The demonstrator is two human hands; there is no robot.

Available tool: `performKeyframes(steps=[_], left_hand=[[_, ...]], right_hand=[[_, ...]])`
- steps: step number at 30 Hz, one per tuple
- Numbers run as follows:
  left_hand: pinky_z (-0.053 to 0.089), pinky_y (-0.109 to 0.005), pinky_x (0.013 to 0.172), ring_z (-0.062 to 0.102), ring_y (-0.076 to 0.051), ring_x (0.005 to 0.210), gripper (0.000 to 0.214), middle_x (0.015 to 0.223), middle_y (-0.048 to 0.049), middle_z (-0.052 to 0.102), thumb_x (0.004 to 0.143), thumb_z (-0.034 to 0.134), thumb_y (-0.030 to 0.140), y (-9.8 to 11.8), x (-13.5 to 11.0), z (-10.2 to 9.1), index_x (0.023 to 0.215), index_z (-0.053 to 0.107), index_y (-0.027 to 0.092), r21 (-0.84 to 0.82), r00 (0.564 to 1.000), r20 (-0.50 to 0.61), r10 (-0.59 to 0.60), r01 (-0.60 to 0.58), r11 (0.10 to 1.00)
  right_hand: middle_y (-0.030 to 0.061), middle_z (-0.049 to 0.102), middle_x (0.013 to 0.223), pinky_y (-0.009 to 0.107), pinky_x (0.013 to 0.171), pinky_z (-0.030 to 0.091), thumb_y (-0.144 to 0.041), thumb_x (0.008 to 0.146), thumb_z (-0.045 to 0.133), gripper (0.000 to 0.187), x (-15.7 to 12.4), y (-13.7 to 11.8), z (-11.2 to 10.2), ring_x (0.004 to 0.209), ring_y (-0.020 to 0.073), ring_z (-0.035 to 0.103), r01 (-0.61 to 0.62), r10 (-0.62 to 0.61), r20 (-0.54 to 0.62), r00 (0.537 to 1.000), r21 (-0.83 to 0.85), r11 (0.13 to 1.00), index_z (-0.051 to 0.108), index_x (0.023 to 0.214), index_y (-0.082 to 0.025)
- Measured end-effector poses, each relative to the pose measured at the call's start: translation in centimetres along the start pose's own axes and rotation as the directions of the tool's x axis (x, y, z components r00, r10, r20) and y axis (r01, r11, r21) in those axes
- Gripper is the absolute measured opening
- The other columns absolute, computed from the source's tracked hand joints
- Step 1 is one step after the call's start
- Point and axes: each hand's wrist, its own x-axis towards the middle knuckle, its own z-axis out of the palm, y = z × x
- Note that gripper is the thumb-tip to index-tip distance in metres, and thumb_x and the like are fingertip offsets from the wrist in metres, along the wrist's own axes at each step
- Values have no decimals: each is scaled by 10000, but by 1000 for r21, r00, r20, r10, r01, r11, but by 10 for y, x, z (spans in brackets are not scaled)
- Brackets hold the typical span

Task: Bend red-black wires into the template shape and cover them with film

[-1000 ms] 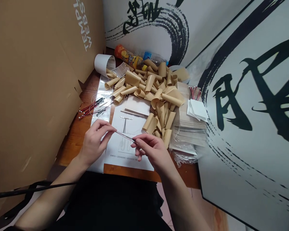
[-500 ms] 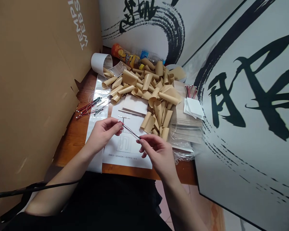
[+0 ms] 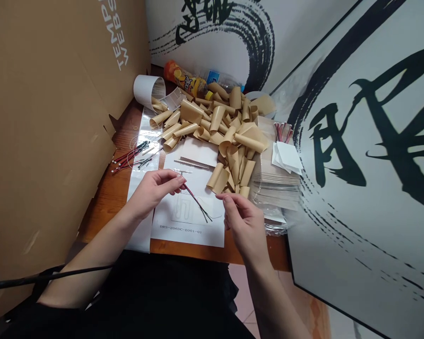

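Note:
My left hand (image 3: pixel 159 186) pinches one end of a thin red and black wire bundle (image 3: pixel 199 205), which slants down to the right over a white printed sheet (image 3: pixel 191 221). My right hand (image 3: pixel 243 221) hovers just right of the wires' free ends, thumb and forefinger pinched together; a very fine wire seems to run from them, but I cannot make it out clearly. More red and black wires (image 3: pixel 134 157) lie on a clear plastic strip at the left.
A heap of curled tan strips (image 3: pixel 219 129) fills the back of the wooden table (image 3: pixel 108 202). A stack of flat sheets in plastic (image 3: pixel 277 186) sits at right. A cardboard wall (image 3: pixel 45 117) stands left, a painted board (image 3: pixel 367 165) right. A snack can (image 3: pixel 183 82) lies at the back.
My right hand has let go of the wire bundle's end and moved right. The bundle now hangs from my left hand with its free ends splayed over the sheet.

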Motion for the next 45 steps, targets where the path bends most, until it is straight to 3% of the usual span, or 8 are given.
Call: performKeyframes(steps=[6,24,29,33,36,39,42,45], left_hand=[[479,-264,682,640,-148,761,208,803,-36,741,755,792,370,2,11,7,807,745,175,14,996,84,-8,7,1000],[480,-267,769,640,-106,703,348,719,17,707,736,790,258,-3,34,0,1038,647,159,-9,947,309,-82,89,996],[457,-258,741,625,-106,712,332,725,33,666,776,737,237,-10,35,-4,1057,567,188,6,932,359,-57,59,998],[464,-257,708,595,-110,732,211,797,12,635,857,658,246,-14,34,-3,1052,596,196,85,941,324,102,-136,987],[489,-263,727,577,-106,745,164,943,-18,666,873,624,174,-19,35,-4,1030,665,199,352,918,224,326,-389,852],[517,-286,806,610,-131,856,209,1025,-39,654,877,650,132,-26,39,-7,1064,700,210,529,788,251,563,-598,602],[513,-307,829,627,-153,931,129,1002,-40,649,915,660,177,-33,43,-9,1025,712,217,601,683,316,658,-681,419],[480,-320,814,635,-155,880,56,943,-21,680,923,666,203,-38,47,-12,937,719,216,681,656,366,661,-672,291]], right_hand=[[31,615,830,306,685,452,-419,854,686,190,6,-4,5,774,172,571,76,-81,199,977,33,997,780,823,-257],[0,661,867,340,866,518,-351,774,827,194,16,11,25,850,152,640,-384,71,530,845,508,771,695,730,-216],[-9,682,810,307,697,572,-351,741,855,237,13,7,25,657,121,667,-550,176,607,775,510,662,678,728,-193],[-10,673,702,244,578,552,-358,727,865,253,14,7,31,564,105,648,-590,212,616,759,513,624,694,726,-172],[-13,670,681,215,515,539,-371,705,877,275,15,8,35,517,85,612,-644,282,612,739,518,562,698,734,-165],[-12,674,726,194,465,532,-356,659,906,296,16,9,38,519,70,579,-705,351,620,702,531,471,697,728,-158],[-6,671,757,177,444,528,-337,647,914,298,16,9,40,534,62,564,-735,370,640,674,534,417,702,738,-147],[-5,666,758,152,436,512,-331,647,914,296,17,9,43,541,54,551,-753,364,661,656,537,380,704,741,-145]])
